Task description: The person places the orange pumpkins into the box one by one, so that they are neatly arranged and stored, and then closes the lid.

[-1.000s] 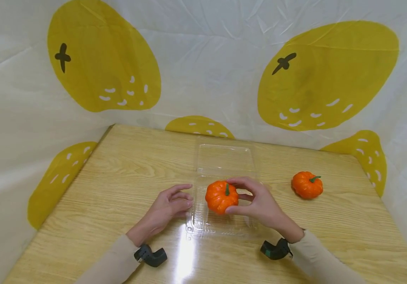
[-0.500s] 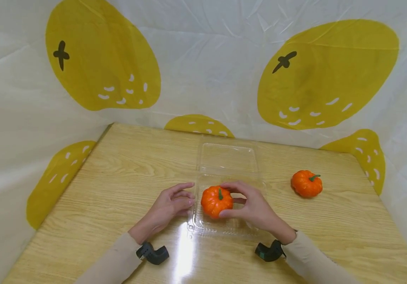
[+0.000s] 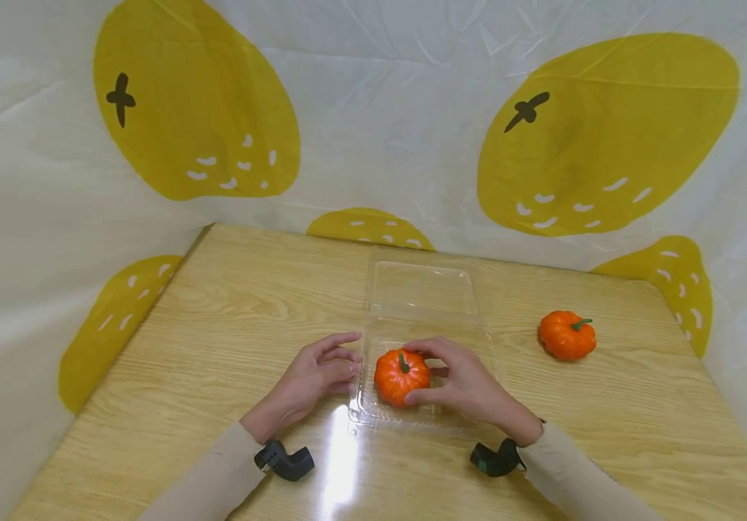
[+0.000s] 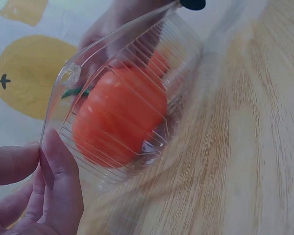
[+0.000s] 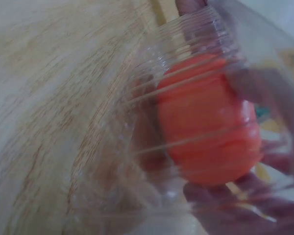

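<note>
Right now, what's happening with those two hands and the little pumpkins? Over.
Left hand pinching clear container by its edge. Right hand gripping orange pumpkin inside it. Second pumpkin on table, off to the right; nothing visibly in the way.

We see light wood-grain table (image 3: 249, 282) below the fingers (image 3: 339, 354), bright glare streak (image 3: 339, 463) on it nearside of them, creased white sheeting (image 3: 386, 108) with big yellow prints (image 3: 197, 101) beyond and either side.

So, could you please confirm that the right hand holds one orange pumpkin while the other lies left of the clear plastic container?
Not quite: the other orange pumpkin lies right of the clear plastic container, as the head view shows.
</note>
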`<state>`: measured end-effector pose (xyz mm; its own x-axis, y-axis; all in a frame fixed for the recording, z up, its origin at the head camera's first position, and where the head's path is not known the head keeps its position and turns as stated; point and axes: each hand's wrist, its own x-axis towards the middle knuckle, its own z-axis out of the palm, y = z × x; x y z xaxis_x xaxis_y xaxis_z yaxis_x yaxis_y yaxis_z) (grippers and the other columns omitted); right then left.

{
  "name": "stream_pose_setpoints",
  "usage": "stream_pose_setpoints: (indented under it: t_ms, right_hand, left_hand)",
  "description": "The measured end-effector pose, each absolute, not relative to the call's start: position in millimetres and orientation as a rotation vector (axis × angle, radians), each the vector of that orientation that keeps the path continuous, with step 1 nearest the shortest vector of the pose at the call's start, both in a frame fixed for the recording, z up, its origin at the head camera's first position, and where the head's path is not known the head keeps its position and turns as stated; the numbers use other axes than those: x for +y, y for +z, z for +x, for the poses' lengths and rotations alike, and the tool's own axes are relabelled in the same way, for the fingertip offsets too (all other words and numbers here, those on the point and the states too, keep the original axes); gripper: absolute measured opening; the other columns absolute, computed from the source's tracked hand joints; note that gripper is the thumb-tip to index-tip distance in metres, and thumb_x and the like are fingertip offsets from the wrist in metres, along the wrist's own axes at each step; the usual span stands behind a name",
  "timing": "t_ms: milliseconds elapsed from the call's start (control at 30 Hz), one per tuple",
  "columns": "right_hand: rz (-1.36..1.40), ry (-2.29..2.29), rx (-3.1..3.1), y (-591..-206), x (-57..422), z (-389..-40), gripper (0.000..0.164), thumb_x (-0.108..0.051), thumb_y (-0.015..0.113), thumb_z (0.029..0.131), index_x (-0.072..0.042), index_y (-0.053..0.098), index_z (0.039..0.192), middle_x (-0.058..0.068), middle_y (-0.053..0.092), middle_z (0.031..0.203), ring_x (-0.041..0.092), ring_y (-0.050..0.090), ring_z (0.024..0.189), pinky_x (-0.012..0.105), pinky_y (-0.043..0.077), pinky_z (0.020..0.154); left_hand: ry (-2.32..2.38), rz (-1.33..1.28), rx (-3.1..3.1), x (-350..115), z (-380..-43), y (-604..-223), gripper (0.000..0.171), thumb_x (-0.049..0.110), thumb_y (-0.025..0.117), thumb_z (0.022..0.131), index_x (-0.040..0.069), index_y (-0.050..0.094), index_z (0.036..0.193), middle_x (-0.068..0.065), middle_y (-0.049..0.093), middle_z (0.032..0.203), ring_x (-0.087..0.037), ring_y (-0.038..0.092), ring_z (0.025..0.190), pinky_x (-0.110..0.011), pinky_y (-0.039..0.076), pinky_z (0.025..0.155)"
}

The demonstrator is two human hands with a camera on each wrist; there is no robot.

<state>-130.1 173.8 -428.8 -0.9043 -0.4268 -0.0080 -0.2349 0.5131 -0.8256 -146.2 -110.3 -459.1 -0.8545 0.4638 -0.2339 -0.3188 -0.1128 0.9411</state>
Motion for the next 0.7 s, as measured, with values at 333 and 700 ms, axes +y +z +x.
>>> stream_pose_setpoints:
  t_ms: [333, 700]
  right_hand:
    - [-0.687, -1.254, 2.521, -427.8, 178.0, -129.5, 0.075, -0.032, 0.090, 0.079, -0.011, 0.058, 0.143, 0.015, 0.059, 0.145, 0.035, 0.064, 0.124, 0.041, 0.063, 0.097]
    - [-0.651, -1.275, 2.492, -423.8, 183.7, -125.7, 0.074, -0.029, 0.088, 0.083, -0.010, 0.055, 0.146, 0.016, 0.058, 0.147, 0.037, 0.065, 0.123, 0.042, 0.063, 0.096]
  left_hand:
    - [2.010, 0.139, 1.669, -107.7, -145.3, -458.7, 0.061, 0.003, 0.065, 0.096, 0.007, 0.044, 0.153, -0.006, 0.062, 0.119, -0.010, 0.065, 0.093, -0.025, 0.063, 0.079]
    - [2.004, 0.152, 1.698, -107.4, -145.1, -459.1, 0.061, 0.003, 0.065, 0.095, 0.006, 0.045, 0.153, -0.007, 0.062, 0.118, -0.011, 0.066, 0.094, -0.026, 0.064, 0.079]
